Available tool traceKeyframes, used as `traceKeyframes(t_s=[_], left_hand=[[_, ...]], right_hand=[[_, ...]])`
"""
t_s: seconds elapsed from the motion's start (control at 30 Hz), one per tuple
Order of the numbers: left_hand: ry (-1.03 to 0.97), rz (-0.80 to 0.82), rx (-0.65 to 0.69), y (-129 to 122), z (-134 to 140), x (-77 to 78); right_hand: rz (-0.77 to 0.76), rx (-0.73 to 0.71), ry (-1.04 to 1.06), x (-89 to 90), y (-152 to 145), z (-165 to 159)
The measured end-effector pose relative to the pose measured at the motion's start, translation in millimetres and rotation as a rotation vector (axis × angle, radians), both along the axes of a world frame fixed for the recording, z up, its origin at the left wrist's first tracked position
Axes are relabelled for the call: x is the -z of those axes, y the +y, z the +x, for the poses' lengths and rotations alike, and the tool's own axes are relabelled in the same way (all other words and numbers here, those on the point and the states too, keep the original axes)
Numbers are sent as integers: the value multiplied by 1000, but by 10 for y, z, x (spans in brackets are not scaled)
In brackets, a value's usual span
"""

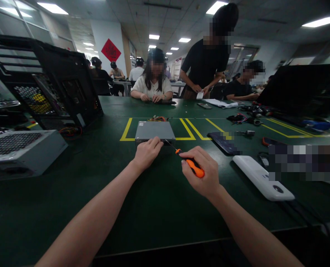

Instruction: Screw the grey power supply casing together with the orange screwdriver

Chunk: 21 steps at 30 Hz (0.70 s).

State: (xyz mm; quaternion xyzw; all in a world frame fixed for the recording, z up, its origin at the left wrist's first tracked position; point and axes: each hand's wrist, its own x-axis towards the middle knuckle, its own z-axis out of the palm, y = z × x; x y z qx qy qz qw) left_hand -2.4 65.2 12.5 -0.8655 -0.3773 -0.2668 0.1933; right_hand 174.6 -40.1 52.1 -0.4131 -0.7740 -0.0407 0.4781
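A grey metal computer power supply (155,129) sits on the green table in front of me, with colored cables (157,118) behind it. My left hand (149,152) rests against its near face, fingers bent and pressed together at the upper edge. What lies under those fingertips is hidden. In my right hand (205,168) is an orange and black screwdriver (195,167), gripped by the handle. Its thin shaft points up and left, and the tip meets or nearly meets the near face by the top right corner, just right of my left fingers.
At left stand an open black computer case (56,79) and a second power supply (23,150). To the right lie a dark phone (223,142), a white power bank (260,176) with cables, and a monitor (300,89). Yellow tape (191,129) marks the table (159,218). Several people sit or stand beyond.
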Motion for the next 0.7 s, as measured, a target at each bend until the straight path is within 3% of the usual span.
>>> traceKeyframes(t_s=[0.47, 0.7], left_hand=[[6, 12, -115, -14, 76, -13], [137, -224, 81, -135, 15, -20]], right_hand=[[-6, 6, 16, -1, 0, 14], [-109, 50, -8, 14, 47, 26]])
